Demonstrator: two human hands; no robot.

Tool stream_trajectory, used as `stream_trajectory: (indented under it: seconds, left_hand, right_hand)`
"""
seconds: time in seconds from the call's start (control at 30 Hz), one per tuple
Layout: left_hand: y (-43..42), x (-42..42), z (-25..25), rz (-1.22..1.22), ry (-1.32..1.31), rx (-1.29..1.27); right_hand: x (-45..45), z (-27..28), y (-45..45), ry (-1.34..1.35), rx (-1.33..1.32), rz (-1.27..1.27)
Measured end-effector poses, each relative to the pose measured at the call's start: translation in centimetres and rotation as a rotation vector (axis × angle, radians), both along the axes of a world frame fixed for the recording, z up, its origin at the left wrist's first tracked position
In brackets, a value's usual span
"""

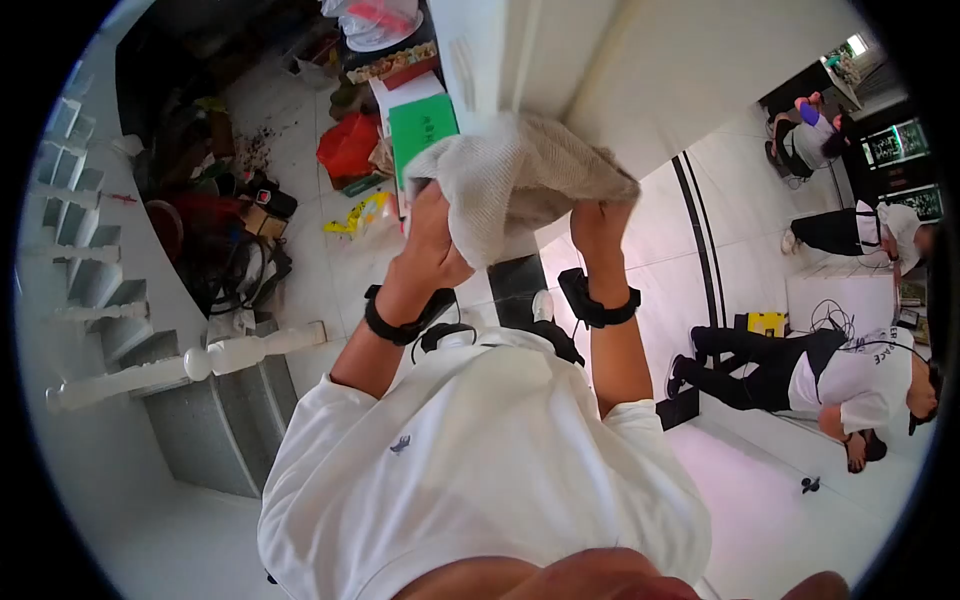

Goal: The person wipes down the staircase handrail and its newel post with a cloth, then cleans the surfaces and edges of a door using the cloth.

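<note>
A light grey-beige woven cloth (490,175) is bunched between my two hands, in front of the edge of a pale wall or door frame. My left hand (432,238) is closed on the cloth's left end. On the other side, my right hand (602,228) grips the right end from below, its fingertips covered by the fabric. Each wrist wears a black strap. Whether the cloth touches the pale surface (575,60) behind it, I cannot tell.
To the left are a green box (421,128), a red plastic bag (350,150), a yellow bag (372,215) and a white stair railing (250,350). On the right, one person (850,370) stands near a yellow case (767,323); two other people are farther back.
</note>
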State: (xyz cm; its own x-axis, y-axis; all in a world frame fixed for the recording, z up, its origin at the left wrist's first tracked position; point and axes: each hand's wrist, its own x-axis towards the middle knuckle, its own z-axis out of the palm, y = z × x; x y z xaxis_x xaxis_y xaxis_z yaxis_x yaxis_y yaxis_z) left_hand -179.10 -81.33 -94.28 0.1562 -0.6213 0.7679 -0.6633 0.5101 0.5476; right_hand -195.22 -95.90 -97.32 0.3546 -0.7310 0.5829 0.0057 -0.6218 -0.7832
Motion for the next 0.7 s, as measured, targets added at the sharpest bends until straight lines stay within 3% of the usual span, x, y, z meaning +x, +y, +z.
stream_trajectory:
  seconds: [0.1,0.17,0.27,0.37,0.47,0.53,0.57,0.63,0.67,0.7]
  left_hand:
    - [-3.5,-1.4,1.8,0.284,-0.318,0.138]
    - [-6.4,-3.3,4.6,0.459,-0.441,0.181]
    - [-10.7,-6.3,6.9,0.487,-0.385,0.079]
    - [-13.0,-8.1,4.0,0.550,-0.396,0.075]
    - [-13.8,-9.7,-1.7,0.553,-0.462,0.294]
    - [-14.5,-10.0,-5.9,0.606,-0.771,0.275]
    - [-14.8,-10.4,-7.0,0.607,-0.791,0.277]
    - [-14.5,-12.4,-6.5,0.307,-0.423,0.562]
    - [-14.1,-12.3,-5.8,0.245,-0.345,0.740]
    - [-14.0,-11.1,-6.2,0.240,-0.351,0.732]
  right_hand:
    - [-1.5,5.8,-2.8,-0.010,-0.577,-0.331]
    - [-2.5,8.4,-5.1,0.112,-0.783,-0.552]
    - [-3.6,7.6,-8.7,0.336,-0.839,-0.508]
    - [-5.2,4.2,-10.0,0.330,-0.760,-0.406]
    - [-7.4,-1.2,-10.6,0.332,-0.655,-0.340]
    - [-8.5,-4.5,-10.5,0.302,-0.469,-0.215]
    - [-9.1,-6.2,-10.3,0.271,-0.353,-0.162]
    - [-10.8,-7.4,-9.9,0.328,-0.300,-0.162]
    - [-11.8,-7.7,-10.2,0.334,-0.271,-0.112]
    - [-12.8,-7.3,-11.0,0.341,-0.251,-0.064]
